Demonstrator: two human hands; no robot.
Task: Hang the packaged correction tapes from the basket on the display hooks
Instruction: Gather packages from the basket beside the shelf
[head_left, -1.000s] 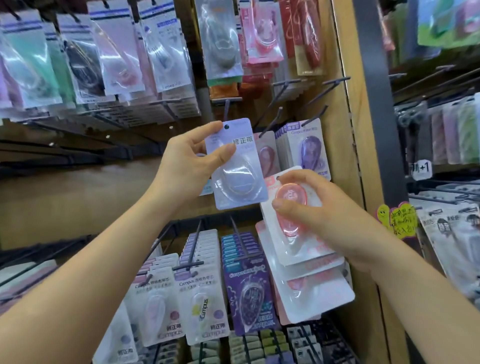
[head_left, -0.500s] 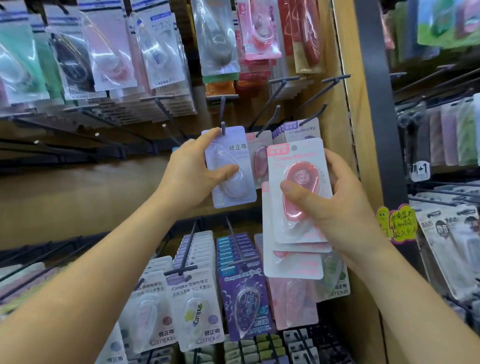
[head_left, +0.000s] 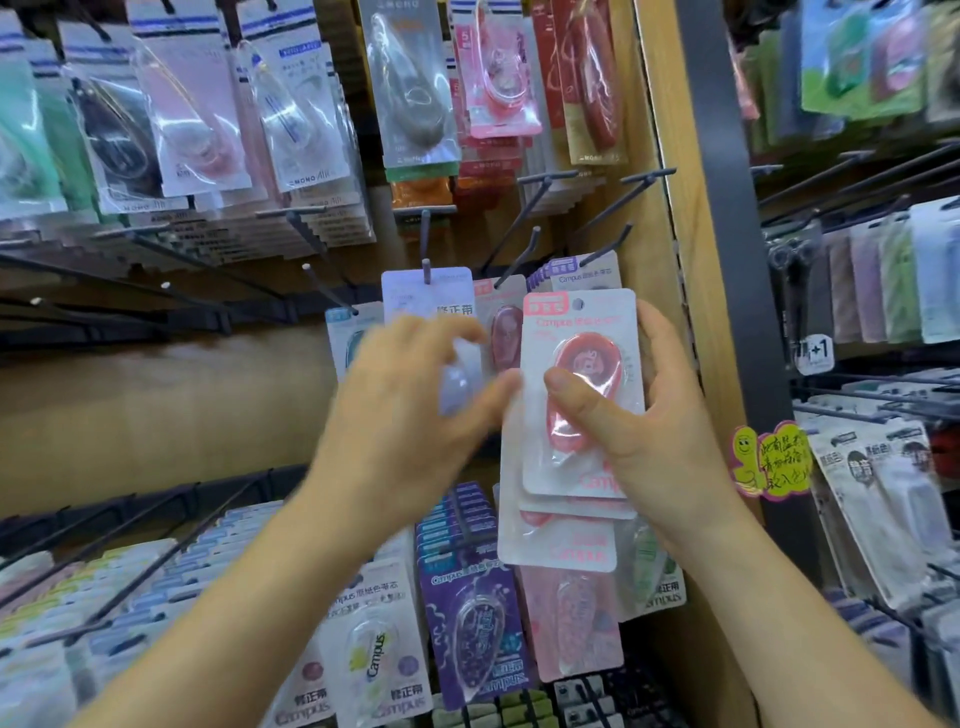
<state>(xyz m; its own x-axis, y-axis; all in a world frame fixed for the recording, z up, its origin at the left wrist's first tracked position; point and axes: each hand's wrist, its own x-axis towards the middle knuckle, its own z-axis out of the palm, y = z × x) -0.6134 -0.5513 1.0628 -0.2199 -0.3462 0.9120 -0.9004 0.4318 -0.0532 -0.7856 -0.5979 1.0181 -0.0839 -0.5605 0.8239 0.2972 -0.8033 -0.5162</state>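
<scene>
My right hand (head_left: 654, 431) clamps the pink packs (head_left: 576, 322), thumb on the blister (head_left: 592, 358); left hand (head_left: 410, 410) is too blurry to call. Light, stiff, slick cards I reckon, so pinch near the hole (head_left: 577, 304).

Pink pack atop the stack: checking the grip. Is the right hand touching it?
Touching. The head view shows the right hand with its thumb pressed on the blister of the pink pack and fingers curled round its right edge.

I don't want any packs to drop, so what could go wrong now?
The right hand grips a fanned stack of pink packs under its thumb; the lower ones might slide out. The lavender pack seems to hang near the tip of its hook, so the blurred left hand beside it could knock it off.
</scene>
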